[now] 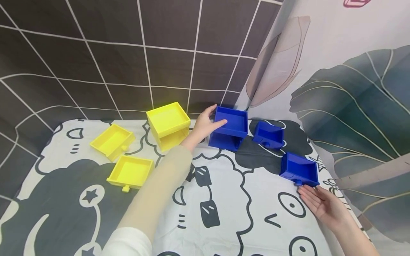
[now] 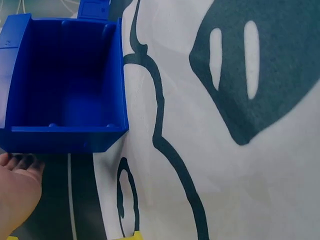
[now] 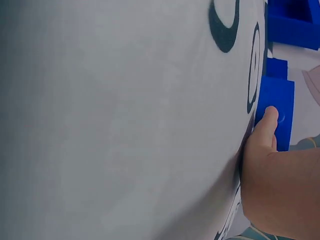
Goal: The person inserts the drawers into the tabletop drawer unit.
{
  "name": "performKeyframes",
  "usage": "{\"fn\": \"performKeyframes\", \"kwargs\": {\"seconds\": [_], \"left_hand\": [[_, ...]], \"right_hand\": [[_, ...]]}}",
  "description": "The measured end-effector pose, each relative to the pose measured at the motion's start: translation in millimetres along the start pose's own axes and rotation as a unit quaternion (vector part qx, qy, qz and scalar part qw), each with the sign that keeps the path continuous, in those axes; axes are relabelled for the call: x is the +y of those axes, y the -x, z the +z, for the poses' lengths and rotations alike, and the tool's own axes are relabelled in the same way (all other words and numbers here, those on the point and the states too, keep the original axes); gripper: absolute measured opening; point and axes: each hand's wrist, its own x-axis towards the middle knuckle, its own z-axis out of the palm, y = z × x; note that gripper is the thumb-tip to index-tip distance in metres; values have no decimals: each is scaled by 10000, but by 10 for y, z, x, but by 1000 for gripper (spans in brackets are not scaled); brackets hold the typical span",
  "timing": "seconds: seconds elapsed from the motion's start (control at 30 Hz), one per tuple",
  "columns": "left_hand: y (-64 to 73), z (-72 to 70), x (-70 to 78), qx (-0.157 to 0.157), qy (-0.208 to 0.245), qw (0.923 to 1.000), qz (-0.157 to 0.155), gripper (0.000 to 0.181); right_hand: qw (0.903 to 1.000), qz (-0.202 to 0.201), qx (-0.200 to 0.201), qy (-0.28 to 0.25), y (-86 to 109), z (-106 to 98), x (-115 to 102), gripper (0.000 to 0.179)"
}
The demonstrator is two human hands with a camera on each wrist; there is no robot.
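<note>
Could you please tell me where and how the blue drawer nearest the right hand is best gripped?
Probably pinch its knob, coming from the near side: on this blue drawer the knob juts out that way, close to the right hand.

On my left wrist feed, a blue box (image 2: 70, 80) fills the upper left of the frame, its hollow toward me. The left hand (image 2: 19, 195) comes in at lower left, fingers at the box's lower edge — their tips partly hidden. A smaller blue piece (image 2: 94, 9) shows above the box, a yellow sliver (image 2: 131, 236) below — white patterned cloth (image 2: 250, 190) spreads rightward.
</note>
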Motion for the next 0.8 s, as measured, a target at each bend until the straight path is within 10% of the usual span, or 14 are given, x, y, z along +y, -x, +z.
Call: {"fn": "performKeyframes", "kwargs": {"seconds": [0.57,0.8], "left_hand": [[0,1,-4,159,242,9996,12,78],[25,23,-30,342,122,9993,-12,77]], "right_hand": [[9941,451,898,402,-160,155,-91,49],[9943,666,610,558,-192,155,-124,50]]}}
